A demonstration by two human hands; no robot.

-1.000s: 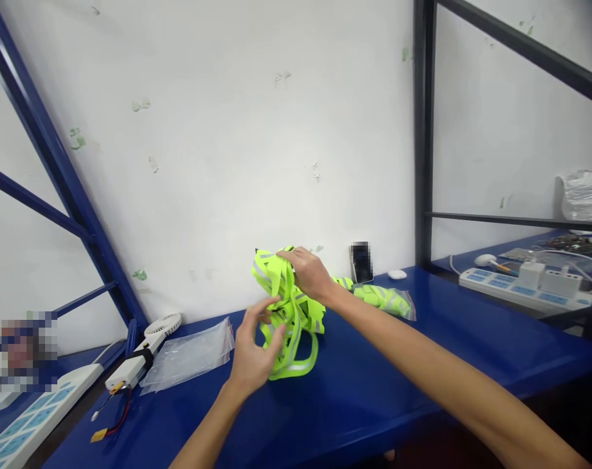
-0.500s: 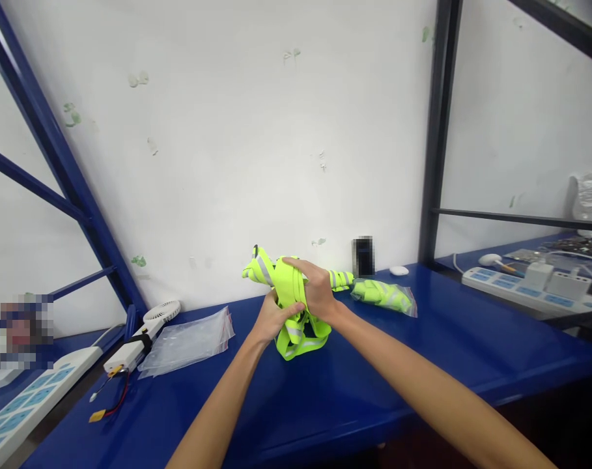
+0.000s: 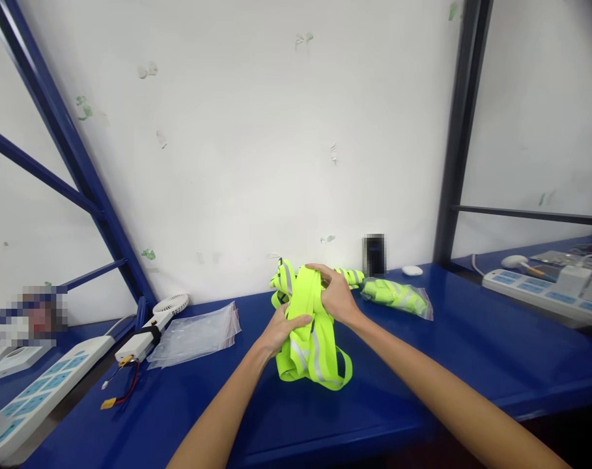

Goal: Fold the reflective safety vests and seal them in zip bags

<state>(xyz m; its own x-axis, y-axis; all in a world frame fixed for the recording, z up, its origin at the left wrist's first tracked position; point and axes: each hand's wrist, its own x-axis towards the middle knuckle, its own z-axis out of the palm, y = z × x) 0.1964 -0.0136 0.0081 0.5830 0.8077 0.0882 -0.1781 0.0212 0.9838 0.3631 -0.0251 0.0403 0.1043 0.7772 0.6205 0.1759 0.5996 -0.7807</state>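
Note:
A bundle of neon yellow-green straps (image 3: 308, 326) with silver reflective stripes is between my hands, its lower loops hanging at the blue table (image 3: 374, 404). My left hand (image 3: 282, 329) grips its left side, the thumb lying across the front. At the upper right, my right hand (image 3: 335, 293) holds the top folds, its fingers bent over them. Another striped roll (image 3: 353, 278) shows just behind my right hand. Further right lies a clear bag with similar yellow-green material inside (image 3: 396, 296).
Clear zip bags (image 3: 198, 335) lie at left beside a white handheld fan (image 3: 149, 332) with loose wires. Power strips (image 3: 46, 391) sit at far left and right. A blurred dark object (image 3: 374, 255) and a white oval item (image 3: 411, 270) stand near the wall.
The straps have opened out and their loops hang lower and further right. My right hand has shifted over the top folds. The whole view has turned slightly left.

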